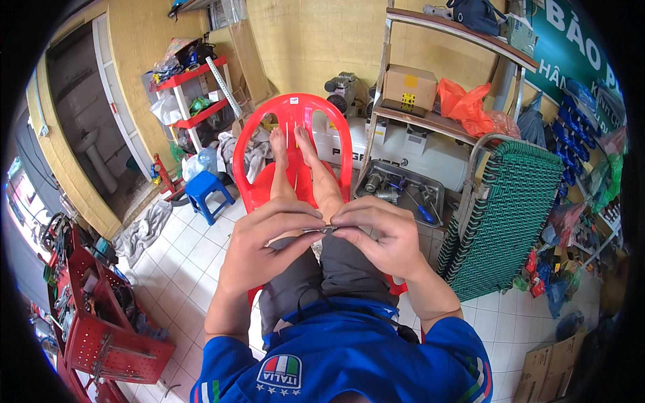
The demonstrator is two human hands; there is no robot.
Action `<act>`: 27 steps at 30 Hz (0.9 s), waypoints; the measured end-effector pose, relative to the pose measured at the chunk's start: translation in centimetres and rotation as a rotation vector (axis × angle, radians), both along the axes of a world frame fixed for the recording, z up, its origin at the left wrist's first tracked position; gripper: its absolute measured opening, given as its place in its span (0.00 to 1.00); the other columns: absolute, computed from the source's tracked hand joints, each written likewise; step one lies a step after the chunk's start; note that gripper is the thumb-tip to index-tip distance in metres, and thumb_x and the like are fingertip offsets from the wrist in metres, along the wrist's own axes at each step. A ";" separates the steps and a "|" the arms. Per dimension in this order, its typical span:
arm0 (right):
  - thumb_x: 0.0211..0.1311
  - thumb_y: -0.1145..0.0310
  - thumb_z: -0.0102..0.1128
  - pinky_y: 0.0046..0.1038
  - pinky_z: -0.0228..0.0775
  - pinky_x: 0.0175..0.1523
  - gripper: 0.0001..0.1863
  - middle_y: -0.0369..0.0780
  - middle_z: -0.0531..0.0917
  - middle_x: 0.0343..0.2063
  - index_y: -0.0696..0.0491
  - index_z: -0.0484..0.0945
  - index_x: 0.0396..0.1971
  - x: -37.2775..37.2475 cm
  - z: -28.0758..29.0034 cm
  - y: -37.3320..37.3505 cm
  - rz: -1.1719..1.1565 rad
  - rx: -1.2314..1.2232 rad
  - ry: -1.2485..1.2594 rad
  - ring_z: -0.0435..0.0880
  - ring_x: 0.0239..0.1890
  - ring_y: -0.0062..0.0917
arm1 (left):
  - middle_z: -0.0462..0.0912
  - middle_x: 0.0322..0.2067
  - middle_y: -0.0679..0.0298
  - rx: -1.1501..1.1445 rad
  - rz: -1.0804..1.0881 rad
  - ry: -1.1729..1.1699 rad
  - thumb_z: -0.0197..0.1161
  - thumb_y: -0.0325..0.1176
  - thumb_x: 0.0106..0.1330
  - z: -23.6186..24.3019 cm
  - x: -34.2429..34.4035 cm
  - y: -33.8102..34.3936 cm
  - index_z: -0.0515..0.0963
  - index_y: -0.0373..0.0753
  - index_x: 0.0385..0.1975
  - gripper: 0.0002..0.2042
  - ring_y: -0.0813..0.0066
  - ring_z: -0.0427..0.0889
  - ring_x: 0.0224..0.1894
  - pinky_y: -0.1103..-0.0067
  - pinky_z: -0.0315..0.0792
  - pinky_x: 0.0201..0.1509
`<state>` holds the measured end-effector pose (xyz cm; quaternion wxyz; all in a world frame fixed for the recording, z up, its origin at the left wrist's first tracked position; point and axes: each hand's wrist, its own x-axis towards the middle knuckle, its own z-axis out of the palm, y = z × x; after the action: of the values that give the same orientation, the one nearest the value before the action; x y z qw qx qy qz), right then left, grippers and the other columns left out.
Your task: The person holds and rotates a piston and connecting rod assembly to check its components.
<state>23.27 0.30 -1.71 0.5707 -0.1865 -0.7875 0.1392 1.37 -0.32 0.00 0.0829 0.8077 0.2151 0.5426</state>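
Both my hands are raised over my lap with their fingertips meeting. A small, thin, dark metallic piece (327,229) spans the short gap between them; it is too small to tell its kind. My left hand (263,243) pinches its left end between thumb and fingers. On the other end, the thumb and fingers of my right hand (384,236) are also closed. Beyond the hands, my bare feet rest up on a red plastic chair (293,102) facing me.
A blue stool (207,195) stands left of the chair. Farther left is a red perforated tool cart (114,336). A metal tray (403,191) of tools and parts lies ahead right, beside a folded green woven cot (507,208). Shelves hold a cardboard box (408,87).
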 end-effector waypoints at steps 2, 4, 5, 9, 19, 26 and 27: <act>0.54 0.78 0.74 0.28 0.80 0.43 0.10 0.44 0.88 0.35 0.59 0.86 0.36 0.1 -0.2 0.2 -0.004 0.004 0.000 0.88 0.37 0.31 | 0.87 0.33 0.58 0.026 0.006 -0.051 0.75 0.25 0.56 0.4 0.6 -0.3 0.85 0.34 0.36 0.09 0.66 0.88 0.36 0.76 0.79 0.39; 0.57 0.78 0.72 0.28 0.80 0.43 0.10 0.42 0.88 0.37 0.58 0.85 0.39 0.2 -0.2 0.2 0.003 0.016 -0.018 0.89 0.38 0.29 | 0.87 0.34 0.58 -0.038 0.025 -0.031 0.75 0.25 0.55 0.1 0.2 -0.2 0.85 0.35 0.37 0.10 0.66 0.88 0.37 0.76 0.79 0.39; 0.58 0.78 0.71 0.28 0.81 0.43 0.10 0.41 0.88 0.38 0.58 0.85 0.40 0.2 -0.2 0.2 0.006 0.022 -0.026 0.89 0.38 0.29 | 0.87 0.35 0.58 -0.070 0.034 -0.022 0.75 0.25 0.55 -0.1 -0.1 -0.1 0.85 0.35 0.38 0.11 0.66 0.88 0.37 0.76 0.79 0.39; 0.58 0.78 0.71 0.28 0.81 0.43 0.10 0.42 0.88 0.38 0.58 0.85 0.40 0.1 -0.1 0.2 0.015 0.024 -0.010 0.89 0.38 0.30 | 0.87 0.37 0.57 -0.062 0.008 0.135 0.76 0.26 0.55 -0.5 -1.3 0.4 0.84 0.35 0.42 0.14 0.67 0.88 0.37 0.75 0.80 0.38; 0.56 0.78 0.72 0.27 0.80 0.43 0.08 0.43 0.88 0.36 0.58 0.86 0.37 0.1 -0.1 0.1 -0.007 0.030 0.019 0.89 0.38 0.30 | 0.88 0.38 0.58 0.000 0.042 0.066 0.77 0.26 0.53 -0.4 -0.5 0.3 0.85 0.36 0.40 0.14 0.65 0.88 0.38 0.74 0.81 0.39; 0.56 0.78 0.72 0.27 0.80 0.42 0.08 0.42 0.88 0.37 0.58 0.86 0.37 0.0 -0.4 0.3 -0.016 0.034 0.028 0.89 0.37 0.29 | 0.88 0.33 0.60 0.092 0.010 -0.012 0.77 0.28 0.54 0.1 0.5 0.1 0.85 0.36 0.39 0.13 0.64 0.88 0.36 0.75 0.80 0.38; 0.56 0.78 0.72 0.27 0.80 0.42 0.08 0.42 0.88 0.37 0.58 0.86 0.37 0.1 -0.3 0.3 -0.016 0.033 0.023 0.89 0.37 0.29 | 0.88 0.32 0.60 0.072 0.029 -0.034 0.77 0.28 0.54 0.0 0.6 0.1 0.85 0.36 0.38 0.12 0.64 0.88 0.35 0.75 0.80 0.37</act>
<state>23.32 0.60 -2.05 0.5838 -0.1817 -0.7815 0.1238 1.97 -0.20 0.02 0.0499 0.7976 0.2056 0.5648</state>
